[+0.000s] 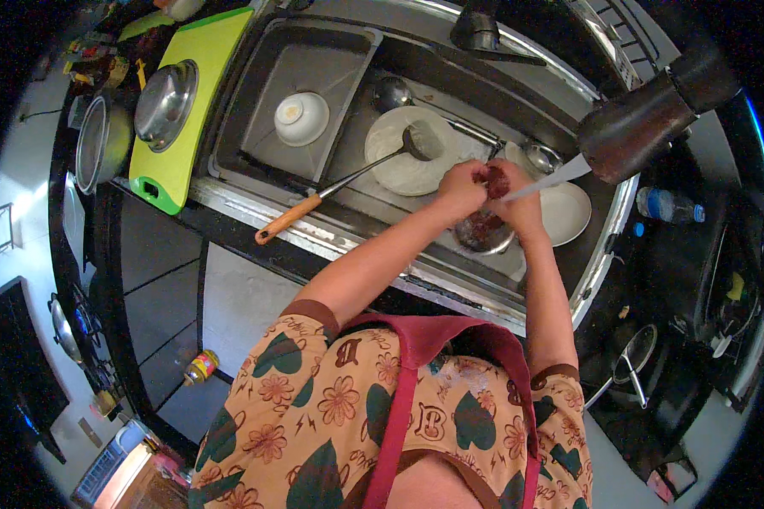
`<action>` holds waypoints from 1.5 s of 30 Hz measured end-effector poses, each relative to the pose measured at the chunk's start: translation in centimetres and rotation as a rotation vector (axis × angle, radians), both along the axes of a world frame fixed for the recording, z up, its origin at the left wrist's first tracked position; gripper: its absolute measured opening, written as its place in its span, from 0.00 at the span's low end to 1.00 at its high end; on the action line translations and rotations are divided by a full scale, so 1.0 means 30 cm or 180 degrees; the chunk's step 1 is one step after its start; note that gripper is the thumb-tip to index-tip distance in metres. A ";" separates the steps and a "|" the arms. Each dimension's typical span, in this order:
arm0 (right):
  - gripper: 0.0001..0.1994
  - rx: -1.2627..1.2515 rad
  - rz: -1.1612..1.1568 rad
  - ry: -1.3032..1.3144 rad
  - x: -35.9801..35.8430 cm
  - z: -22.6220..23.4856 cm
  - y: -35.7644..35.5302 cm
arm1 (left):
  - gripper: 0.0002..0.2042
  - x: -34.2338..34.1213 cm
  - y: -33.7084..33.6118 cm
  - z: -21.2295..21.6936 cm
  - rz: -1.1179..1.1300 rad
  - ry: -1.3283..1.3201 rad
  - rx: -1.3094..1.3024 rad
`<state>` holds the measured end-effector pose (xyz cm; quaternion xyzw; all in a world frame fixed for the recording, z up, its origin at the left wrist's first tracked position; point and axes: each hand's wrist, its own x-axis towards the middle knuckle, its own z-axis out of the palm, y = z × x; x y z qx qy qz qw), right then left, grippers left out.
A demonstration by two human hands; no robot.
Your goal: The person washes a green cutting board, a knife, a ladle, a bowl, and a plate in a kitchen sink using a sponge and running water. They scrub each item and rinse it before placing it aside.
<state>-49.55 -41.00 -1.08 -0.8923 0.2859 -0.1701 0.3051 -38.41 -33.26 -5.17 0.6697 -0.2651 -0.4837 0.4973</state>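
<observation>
Over the right basin of the sink (348, 127), my left hand (461, 188) and my right hand (522, 208) are close together, fingers closed around a dark red, rough lump (496, 181). Its kind is unclear. A stream of water (560, 176) runs from the dark faucet (637, 131) onto my hands. Just below them is a round, shiny bowl (484, 241) with dark red stuff showing in it, partly hidden by my hands. To the left lies a large whitish plate (390, 174), with a wooden-handled ladle (361, 178) across it. Another white plate (569, 212) is beside my right wrist.
A white bowl (302, 119) sits in the left basin. Metal utensils (392, 94) lie along the right basin's far side. A green cutting board (208, 64) left of the sink carries a metal bowl (167, 103). A plastic bottle (671, 205) lies at the right.
</observation>
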 end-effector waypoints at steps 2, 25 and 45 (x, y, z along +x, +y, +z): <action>0.22 0.0042 -0.0666 -0.0021 -0.013 -0.049 -0.013 | 0.11 -0.011 -0.021 0.083 0.0321 -0.0384 -0.0076; 0.18 -0.0516 -0.1030 -0.0318 -0.042 -0.107 -0.025 | 0.09 -0.018 -0.006 0.162 0.0344 -0.0905 -0.0535; 0.19 0.0942 -0.0508 -0.0895 -0.013 -0.193 -0.009 | 0.13 0.011 0.063 0.117 0.0479 -0.1444 -0.0588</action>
